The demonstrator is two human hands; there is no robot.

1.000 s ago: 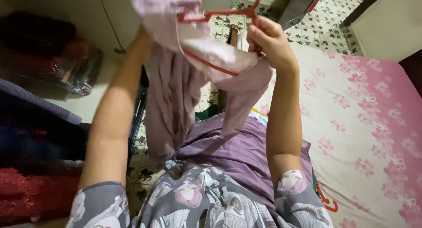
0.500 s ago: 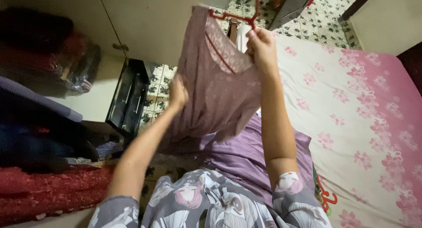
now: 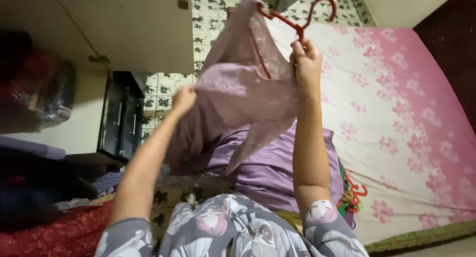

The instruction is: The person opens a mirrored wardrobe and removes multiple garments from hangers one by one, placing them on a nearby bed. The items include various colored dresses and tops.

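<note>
One bed (image 3: 396, 88) is lying to the right, and above its near edge one mauve garment (image 3: 243, 88) is being held up on one red hanger (image 3: 297, 19). The hanger's neck is being gripped in the closed right hand (image 3: 306, 58), while the cloth's left edge is being pinched by the left hand (image 3: 183, 99). The fabric is best being drawn smooth over the hanger's arm while the neck is being kept steady.

You're standing over a bed with a white sheet printed with pink flowers (image 3: 396, 98), so it fills your right side. The floor's white tile with a dark leaf pattern (image 3: 208, 19). There's a low black glossy cabinet (image 3: 119, 120) left, under a cream cupboard door (image 3: 134, 29). Light's dim and warm.
</note>
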